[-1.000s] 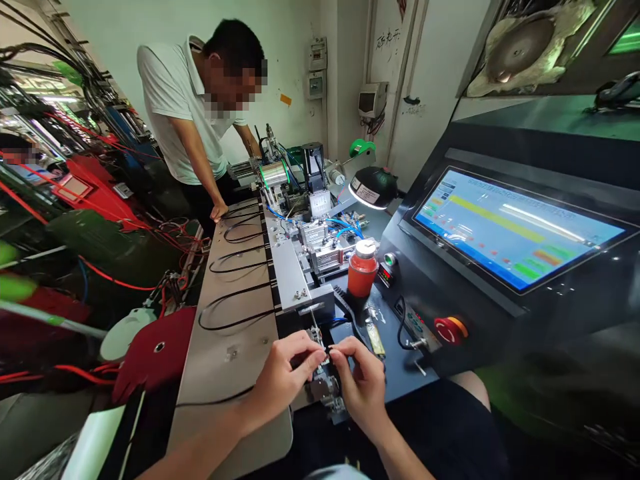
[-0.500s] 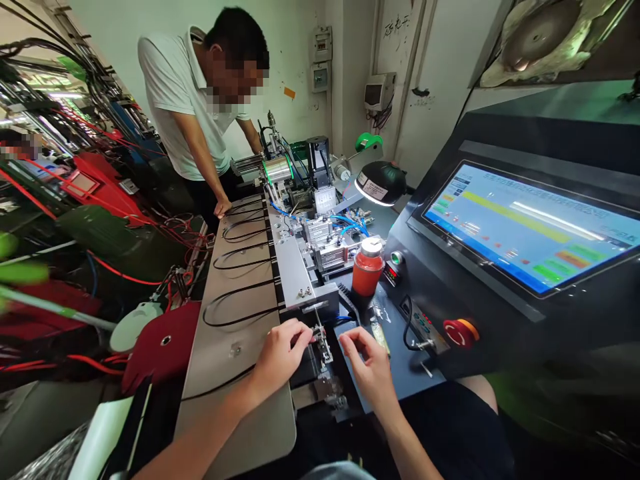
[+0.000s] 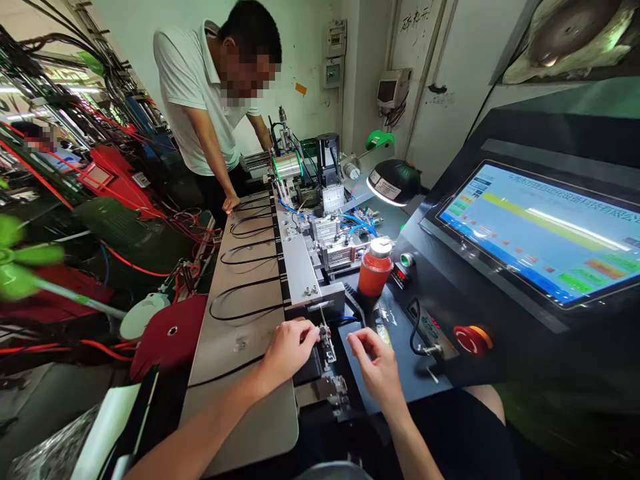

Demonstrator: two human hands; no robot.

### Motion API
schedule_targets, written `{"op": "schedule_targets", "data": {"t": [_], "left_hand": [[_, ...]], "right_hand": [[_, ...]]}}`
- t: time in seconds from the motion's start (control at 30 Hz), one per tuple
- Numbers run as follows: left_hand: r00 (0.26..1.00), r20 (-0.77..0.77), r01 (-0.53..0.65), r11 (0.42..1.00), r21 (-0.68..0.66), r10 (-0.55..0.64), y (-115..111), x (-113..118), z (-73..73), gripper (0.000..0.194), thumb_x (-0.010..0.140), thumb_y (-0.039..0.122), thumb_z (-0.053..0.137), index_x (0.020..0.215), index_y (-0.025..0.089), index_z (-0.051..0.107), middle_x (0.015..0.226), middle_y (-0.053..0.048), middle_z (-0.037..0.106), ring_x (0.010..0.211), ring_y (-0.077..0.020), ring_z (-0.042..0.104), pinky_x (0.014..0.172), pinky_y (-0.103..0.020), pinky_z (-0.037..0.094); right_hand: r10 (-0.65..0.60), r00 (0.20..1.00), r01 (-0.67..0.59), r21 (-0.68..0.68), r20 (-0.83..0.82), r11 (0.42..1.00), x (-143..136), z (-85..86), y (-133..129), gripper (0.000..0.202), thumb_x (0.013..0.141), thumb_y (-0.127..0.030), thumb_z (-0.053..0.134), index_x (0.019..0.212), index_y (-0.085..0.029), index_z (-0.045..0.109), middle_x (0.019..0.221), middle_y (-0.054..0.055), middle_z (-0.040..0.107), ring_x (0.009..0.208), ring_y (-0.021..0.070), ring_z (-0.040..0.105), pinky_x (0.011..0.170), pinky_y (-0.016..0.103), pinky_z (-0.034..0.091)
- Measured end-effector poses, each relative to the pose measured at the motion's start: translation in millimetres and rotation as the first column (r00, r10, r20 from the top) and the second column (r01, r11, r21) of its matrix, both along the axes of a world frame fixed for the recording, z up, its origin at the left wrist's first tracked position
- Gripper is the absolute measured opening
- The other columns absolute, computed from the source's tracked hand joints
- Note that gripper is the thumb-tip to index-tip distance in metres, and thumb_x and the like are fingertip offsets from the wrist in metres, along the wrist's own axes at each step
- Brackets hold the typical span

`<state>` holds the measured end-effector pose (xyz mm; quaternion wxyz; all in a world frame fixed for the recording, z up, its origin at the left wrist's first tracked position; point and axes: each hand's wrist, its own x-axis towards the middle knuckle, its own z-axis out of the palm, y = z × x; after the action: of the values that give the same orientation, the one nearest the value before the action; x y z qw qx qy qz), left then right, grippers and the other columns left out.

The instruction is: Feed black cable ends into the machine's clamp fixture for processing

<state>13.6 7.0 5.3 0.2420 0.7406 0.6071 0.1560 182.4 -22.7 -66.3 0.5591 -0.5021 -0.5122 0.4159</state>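
Only the head view to go on here. The bit that'd make me nervous is that small metal fixture (image 3: 329, 347), just below the middle of the frame: if it shifted with fingers that close, I reckon somebody gets nipped. The black cable (image 3: 227, 376) low on the left runs over the bench (image 3: 260, 427) towards the left hand (image 3: 287, 348), so a forearm brushing it could drag it crooked.

That hand's at the fixture's left side, thumb and forefinger drawn nearly together. They hide the spot, so can't tell if they've got the cable's end or are just touching metal. The right hand (image 3: 377, 363), apart on the other side, is loosely curled, fingertips close. Anything tiny in there? Can't tell.
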Motion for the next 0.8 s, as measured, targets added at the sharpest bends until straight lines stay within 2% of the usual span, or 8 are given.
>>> {"op": "schedule_targets", "data": {"t": [0.27,0.53,0.6,0.67,0.73,0.8], "left_hand": [[0.999,-0.047,0.000,1.000,-0.006,0.000,3,5,0.6,0.027,0.088,0.021,0.050,0.067,0.017,0.066,0.070,-0.001,0.068,0.066,-0.0140,0.059,0.065,-0.023,0.037],[0.993,-0.113,0.028,0.999,0.020,-0.025,4,8,1.3,0.026,0.089,0.017,0.052,0.067,0.015,0.064,0.066,0.000,0.064,0.063,-0.0124,0.057,0.062,-0.022,0.038],[0.989,-0.145,0.057,0.995,0.087,-0.044,2,6,-0.9,0.024,0.089,0.019,0.053,0.069,0.015,0.065,0.067,0.000,0.063,0.064,-0.0127,0.059,0.062,-0.022,0.039],[0.984,-0.170,0.093,0.975,0.204,-0.058,-2,1,-4.7,0.016,0.089,0.021,0.056,0.079,0.016,0.067,0.074,0.000,0.064,0.067,-0.0129,0.061,0.062,-0.021,0.040],[0.973,-0.200,0.176,0.930,0.322,-0.114,-6,-4,-9.3,0.013,0.090,0.020,0.056,0.095,0.020,0.068,0.083,0.000,0.066,0.069,-0.0117,0.062,0.061,-0.020,0.041],[0.943,-0.272,0.296,0.856,0.424,-0.192,-9,-8,-12.9,0.022,0.093,0.017,0.050,0.107,0.025,0.066,0.089,0.001,0.066,0.068,-0.0101,0.062,0.058,-0.019,0.041]], "right_hand": [[0.085,0.996,-0.085,0.006,0.034,0.996,-4,-6.9,9,0.032,0.094,-0.041,0.046,0.072,-0.018,0.053,0.063,-0.002,0.048,0.058,0.0128,0.044,0.054,0.023,0.034],[0.236,0.970,-0.241,0.085,0.063,0.967,-21,-5.5,33,0.034,0.096,-0.038,0.040,0.066,-0.022,0.034,0.060,-0.005,0.033,0.055,0.0117,0.032,0.052,0.025,0.026],[0.241,0.969,-0.245,0.099,0.049,0.964,-25,-8.3,35,0.034,0.095,-0.038,0.040,0.066,-0.022,0.034,0.060,-0.006,0.032,0.054,0.0115,0.031,0.051,0.025,0.026],[0.237,0.971,-0.240,0.105,0.036,0.965,-27,-11.4,34,0.033,0.096,-0.038,0.038,0.068,-0.022,0.036,0.061,-0.005,0.033,0.055,0.0116,0.031,0.051,0.024,0.026],[0.230,0.973,-0.231,0.108,0.024,0.967,-28,-14.1,33,0.032,0.096,-0.038,0.038,0.069,-0.022,0.037,0.061,-0.005,0.033,0.055,0.0117,0.032,0.051,0.024,0.027],[0.225,0.974,-0.225,0.110,0.011,0.968,-28,-15.7,33,0.032,0.096,-0.038,0.038,0.069,-0.022,0.037,0.062,-0.005,0.033,0.055,0.0118,0.032,0.051,0.024,0.027]]}}
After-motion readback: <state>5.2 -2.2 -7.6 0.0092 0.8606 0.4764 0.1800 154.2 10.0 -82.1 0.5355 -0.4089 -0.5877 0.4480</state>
